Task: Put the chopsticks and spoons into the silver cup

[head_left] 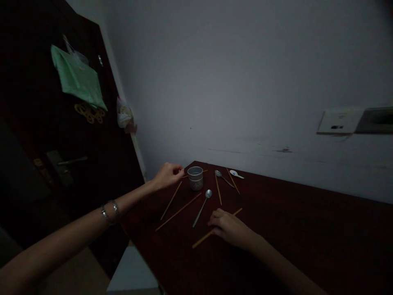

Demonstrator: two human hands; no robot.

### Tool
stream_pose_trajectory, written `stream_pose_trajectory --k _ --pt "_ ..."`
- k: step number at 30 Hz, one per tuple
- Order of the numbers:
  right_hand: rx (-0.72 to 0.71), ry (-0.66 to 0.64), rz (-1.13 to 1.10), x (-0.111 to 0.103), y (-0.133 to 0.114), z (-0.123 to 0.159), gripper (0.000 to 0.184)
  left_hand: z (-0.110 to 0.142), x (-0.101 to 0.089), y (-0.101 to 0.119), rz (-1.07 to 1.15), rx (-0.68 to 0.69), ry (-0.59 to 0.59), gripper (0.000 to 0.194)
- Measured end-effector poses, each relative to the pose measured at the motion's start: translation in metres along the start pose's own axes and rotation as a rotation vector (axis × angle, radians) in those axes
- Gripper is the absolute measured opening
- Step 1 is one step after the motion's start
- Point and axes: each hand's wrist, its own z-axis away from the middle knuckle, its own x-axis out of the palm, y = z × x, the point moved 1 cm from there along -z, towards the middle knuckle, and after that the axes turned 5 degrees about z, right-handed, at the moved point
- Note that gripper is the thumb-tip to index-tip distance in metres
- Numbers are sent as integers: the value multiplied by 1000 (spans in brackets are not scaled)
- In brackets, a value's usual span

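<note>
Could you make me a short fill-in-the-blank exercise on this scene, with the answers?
1. The silver cup stands beside the person's ____ hand.
2. The right hand is on a thin, yellowish ____.
3. Two spoons look silver; the third is coloured ____.
4. The handle is on the dark ____.
Missing words: left; chopstick; white; door.

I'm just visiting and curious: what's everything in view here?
Wall: one, grey, rear
Table: one, dark reddish-brown, against wall
Cup: one, silver-grey, far part of table
Chopsticks: six, yellow-brown, on table
Metal spoons: two, silver, on table
White spoon: one, white, near wall
Door: one, dark, left
Door handle: one, metallic, on door
Green cloth: one, green, on door
Ornament: one, gold, below green cloth
Plastic bag: one, whitish, beside door
Wall fittings: two, white and dark, right
Flat surface: one, pale, bottom left
Bracelet: count unclear, silver, left arm
Left hand: one, beside cup
Right hand: one, over a chopstick, grip unclear
</note>
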Motion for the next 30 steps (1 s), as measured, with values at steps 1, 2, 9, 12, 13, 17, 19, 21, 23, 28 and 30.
stream_pose_trajectory --k 1,2,9,12,13,17,19,21,23,28,30 --pt "-4 -6 -29 1 1 -2 22 0 0 -1 8 1 21 29" --pt "-11 -10 -54 3 1 -3 21 -1 -1 -2 18 -8 45 30" --pt "-2 -30 -84 11 5 -4 15 -15 -9 -30 272 -269 214 26" --pt "2 -29 -65 12 3 -4 16 -21 -11 -48 451 -388 327 23" --pt "3 -24 -61 12 3 -3 16 -23 -11 -54 511 -426 365 22" --pt "-5 6 -74 14 2 -1 17 -28 -10 -72 707 -584 477 20" --pt "-13 14 -92 14 3 1 18 -28 -8 -81 783 -664 501 20" --pt "-15 16 -103 14 3 2 19 -26 -5 -89 833 -725 505 19" --pt "-11 17 -105 14 3 2 19 -23 -1 -95 844 -763 491 19" --pt "0 21 -84 14 1 1 19 -4 19 -103 768 -846 263 18" --pt "-7 17 -65 14 1 1 20 8 30 -102 657 -866 90 19"
